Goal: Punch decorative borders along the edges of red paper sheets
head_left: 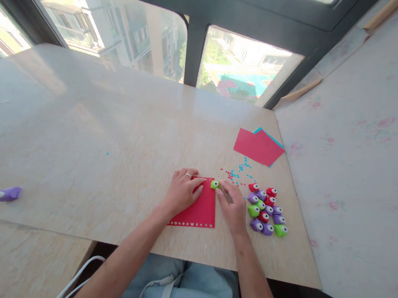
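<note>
A sheet of red paper (201,208) lies on the stone-patterned sill in front of me, with a row of small punched shapes along its near edge. My left hand (184,190) rests on its upper left part, thumb and forefinger reaching onto the paper, holding it down. At the far right corner sits a green craft punch (215,184) with a dark mark on its top. The fingers of my right hand (231,202) close on the punch's right side. Whether the paper is inside the punch's slot cannot be seen.
Several red, purple and green craft punches (264,212) stand grouped at the right. Red and blue paper confetti (239,172) is scattered behind them. Red sheets (258,146) over blue ones lie near the wall. A lone purple punch (7,194) lies far left.
</note>
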The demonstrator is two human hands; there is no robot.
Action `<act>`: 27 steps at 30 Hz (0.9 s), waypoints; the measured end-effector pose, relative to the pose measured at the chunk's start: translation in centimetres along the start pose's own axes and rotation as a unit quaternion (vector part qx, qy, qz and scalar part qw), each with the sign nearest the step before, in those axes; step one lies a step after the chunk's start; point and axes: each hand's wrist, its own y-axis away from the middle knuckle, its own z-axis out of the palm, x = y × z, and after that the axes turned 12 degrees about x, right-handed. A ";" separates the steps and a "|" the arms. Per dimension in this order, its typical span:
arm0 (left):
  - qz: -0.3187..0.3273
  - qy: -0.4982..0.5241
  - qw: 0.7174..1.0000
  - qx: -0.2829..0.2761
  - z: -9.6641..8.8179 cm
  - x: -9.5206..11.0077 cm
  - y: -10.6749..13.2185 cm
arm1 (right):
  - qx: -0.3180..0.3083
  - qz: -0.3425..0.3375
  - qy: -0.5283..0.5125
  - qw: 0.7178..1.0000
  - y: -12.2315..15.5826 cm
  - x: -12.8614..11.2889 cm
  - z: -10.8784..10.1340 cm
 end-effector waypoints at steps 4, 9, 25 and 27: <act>-0.010 0.008 1.000 -0.011 -0.3 0.2 -0.1 | -0.016 -0.013 0.008 1.000 -0.2 0.1 0.2; -0.018 0.021 0.999 -0.028 -0.5 0.4 -0.2 | -0.026 -0.003 0.011 1.000 -0.3 0.0 0.3; -0.017 0.041 0.999 -0.030 -0.2 0.3 -0.3 | -0.033 0.051 0.001 0.998 -0.3 -0.1 0.2; -0.019 0.045 0.998 -0.029 -0.2 0.3 -0.3 | -0.036 0.108 -0.023 0.993 -0.4 -0.1 -0.1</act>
